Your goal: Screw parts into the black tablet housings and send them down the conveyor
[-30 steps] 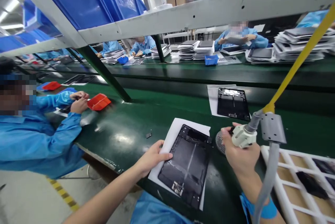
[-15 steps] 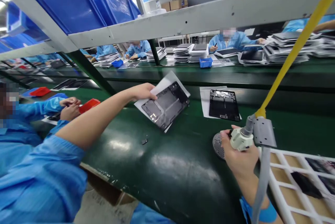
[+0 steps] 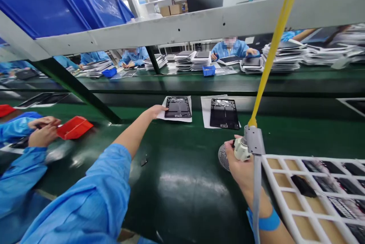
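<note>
My left hand (image 3: 156, 111) reaches far out over the bench, closed on the left edge of a black tablet housing (image 3: 178, 107) and the white sheet (image 3: 186, 119) under it. The housing lies flat or nearly so at the back. To its right, a second black tablet housing (image 3: 224, 114) rests on another white sheet (image 3: 205, 111). My right hand (image 3: 241, 166) is wrapped round a pale electric screwdriver (image 3: 242, 150), which hangs from a yellow strap (image 3: 268, 65) with a grey cable. Partly hidden behind that hand is a round, studded dish (image 3: 222, 157).
A small black part (image 3: 144, 161) lies on the green bench (image 3: 182, 206). On the right stands a white divided tray (image 3: 281, 194) with dark parts. A co-worker's hands (image 3: 44, 129) are at the left, beside a red bin (image 3: 74, 127). A white shelf beam (image 3: 199, 23) crosses above.
My left hand has carried the tablet housing and sheet from a tilted hold in the air back to the bench, beside the other housing. My right hand stays on the screwdriver. The view has shifted right.
</note>
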The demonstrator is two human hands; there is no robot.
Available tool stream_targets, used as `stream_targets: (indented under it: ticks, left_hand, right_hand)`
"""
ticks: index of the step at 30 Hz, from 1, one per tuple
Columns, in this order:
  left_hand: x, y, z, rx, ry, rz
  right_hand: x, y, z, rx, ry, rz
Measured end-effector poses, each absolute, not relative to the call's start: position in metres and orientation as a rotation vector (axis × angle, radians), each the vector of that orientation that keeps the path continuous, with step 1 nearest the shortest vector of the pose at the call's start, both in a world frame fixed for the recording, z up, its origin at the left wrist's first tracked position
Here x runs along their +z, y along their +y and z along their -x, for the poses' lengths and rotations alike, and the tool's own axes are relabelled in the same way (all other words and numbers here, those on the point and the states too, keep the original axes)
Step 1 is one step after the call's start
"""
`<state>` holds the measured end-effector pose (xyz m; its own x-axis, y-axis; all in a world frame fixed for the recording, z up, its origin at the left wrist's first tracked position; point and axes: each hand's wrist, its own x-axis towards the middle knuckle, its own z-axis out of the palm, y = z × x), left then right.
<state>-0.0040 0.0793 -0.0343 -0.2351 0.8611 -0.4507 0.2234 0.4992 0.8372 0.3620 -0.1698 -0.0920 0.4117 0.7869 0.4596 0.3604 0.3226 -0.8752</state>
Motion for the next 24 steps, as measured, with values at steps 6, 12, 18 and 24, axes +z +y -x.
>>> stream_targets:
  ticks: [6, 12, 18, 24]
  left_hand:
    - [-0.012, 0.090, 0.026, 0.854, 2.039, -1.247]
    - [-0.048, 0.090, -0.070, 0.873, 1.933, -1.585]
    - [-0.088, 0.093, -0.184, 0.751, 1.849, -1.621]
    - [-0.087, 0.105, -0.189, 0.658, 1.899, -1.375]
  right_hand:
    - [-0.098, -0.168, -0.362, 0.348, -1.210, 1.245]
    - [-0.099, -0.169, -0.359, 0.342, -1.243, 1.228]
    - [-0.101, -0.165, -0.363, 0.294, -1.264, 1.238]
    - [-0.090, -0.161, -0.363, 0.265, -1.212, 1.223]
